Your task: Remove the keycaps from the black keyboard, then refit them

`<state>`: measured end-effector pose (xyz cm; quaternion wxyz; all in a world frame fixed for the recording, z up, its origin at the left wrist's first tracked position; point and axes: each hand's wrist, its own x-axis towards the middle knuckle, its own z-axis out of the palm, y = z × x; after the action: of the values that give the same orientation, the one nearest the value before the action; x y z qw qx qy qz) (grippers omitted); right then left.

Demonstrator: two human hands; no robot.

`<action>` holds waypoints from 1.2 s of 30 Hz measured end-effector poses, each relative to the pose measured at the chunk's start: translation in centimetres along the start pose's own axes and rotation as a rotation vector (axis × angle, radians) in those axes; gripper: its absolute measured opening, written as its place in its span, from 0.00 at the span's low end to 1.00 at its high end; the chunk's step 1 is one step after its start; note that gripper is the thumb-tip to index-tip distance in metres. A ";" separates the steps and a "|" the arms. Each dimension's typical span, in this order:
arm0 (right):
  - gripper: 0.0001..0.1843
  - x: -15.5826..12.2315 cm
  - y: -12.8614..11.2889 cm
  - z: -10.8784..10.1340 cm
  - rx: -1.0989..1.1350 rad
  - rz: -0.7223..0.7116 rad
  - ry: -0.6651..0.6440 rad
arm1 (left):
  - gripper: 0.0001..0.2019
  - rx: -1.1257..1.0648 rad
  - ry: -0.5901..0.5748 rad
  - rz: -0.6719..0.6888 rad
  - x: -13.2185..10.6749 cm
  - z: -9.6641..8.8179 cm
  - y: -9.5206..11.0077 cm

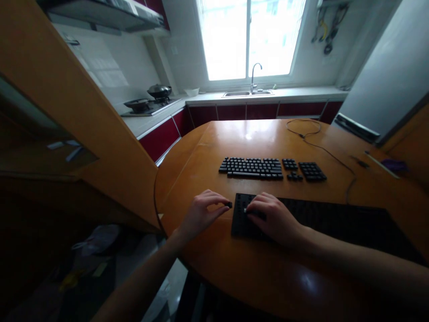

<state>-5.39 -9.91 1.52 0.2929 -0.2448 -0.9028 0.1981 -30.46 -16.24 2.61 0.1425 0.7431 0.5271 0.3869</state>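
Observation:
My left hand [208, 206] is just left of the black keyboard base [335, 223], pinching a small black keycap [229, 205] between thumb and fingertips. Over the base's left end, my right hand [273, 214] has its thumb and fingers closed together. A small pale bit [246, 210] shows at its fingertips; what it is I cannot make out. Beyond both hands, loose black keycaps [251, 167] lie on the table in keyboard layout. Smaller groups sit to their right, including a number-pad block [312, 171].
The round wooden table [187, 179] carries a thin cable [331, 154] at its right side, near a purple item [394, 165] and a pale stick [382, 164]. Behind stand a counter with a sink [237, 94], a stove with a lidded pan [159, 91], and a fridge [389, 76].

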 end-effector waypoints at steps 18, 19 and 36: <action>0.04 -3.3 -1.5 2.6 0.101 0.058 0.036 | 0.08 -0.131 -0.055 -0.092 -3.8 3.4 0.9; 0.04 -3.3 -1.5 2.6 0.089 0.045 0.043 | 0.08 -0.127 -0.056 -0.084 -3.8 3.4 0.9; 0.06 -3.4 -1.7 2.7 -0.126 -0.103 0.018 | 0.08 0.050 -0.021 0.116 -4.6 3.9 1.2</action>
<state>-5.24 -13.77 -1.09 0.2948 -0.2176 -0.9222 0.1235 -27.46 -20.04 -1.18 0.1065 0.7796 0.4913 0.3734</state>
